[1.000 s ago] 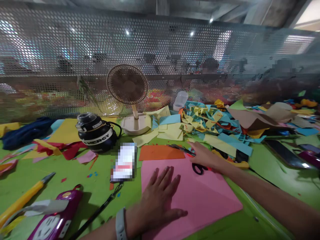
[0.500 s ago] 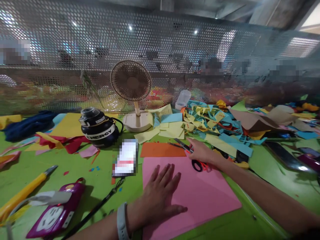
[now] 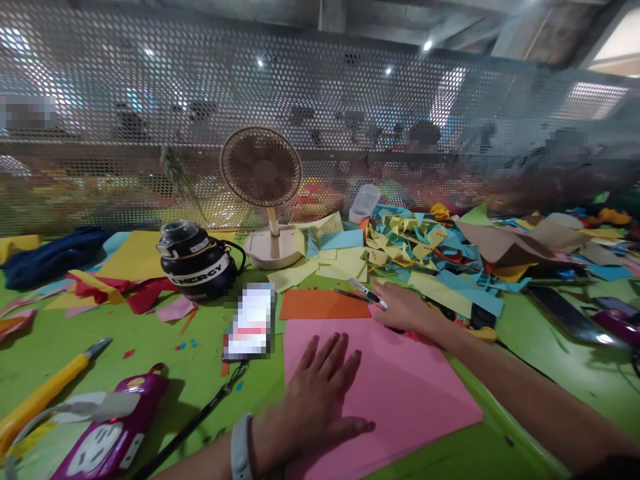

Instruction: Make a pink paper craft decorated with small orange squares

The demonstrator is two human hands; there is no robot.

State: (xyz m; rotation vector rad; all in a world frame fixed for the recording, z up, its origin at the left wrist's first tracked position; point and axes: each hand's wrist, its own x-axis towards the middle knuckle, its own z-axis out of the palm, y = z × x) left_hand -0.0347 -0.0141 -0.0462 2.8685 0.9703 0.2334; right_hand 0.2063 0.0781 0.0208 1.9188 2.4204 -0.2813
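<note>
A pink sheet (image 3: 415, 393) lies on the green table, with an orange paper strip (image 3: 320, 304) along its far edge. My left hand (image 3: 323, 393) rests on the left part of the sheet, fingers spread and holding nothing. At the sheet's far right corner, my right hand (image 3: 405, 308) is over the scissors (image 3: 369, 294). Their blades show to the left of its fingers, and the handles are mostly covered by the hand. Whether its fingers have closed on them cannot be made out.
Beyond the sheet stand a fan (image 3: 261, 167) and a black bottle (image 3: 197, 263). A phone (image 3: 250, 321), a purple power bank (image 3: 113, 427) and a yellow cutter (image 3: 50, 393) lie at left. Cut paper (image 3: 405, 240) is heaped at the back right; another phone (image 3: 570, 313) lies at right.
My right hand has lowered over the scissors and now covers their handles, which showed before. The left hand stays flat on the pink sheet. The view has tilted up slightly.
</note>
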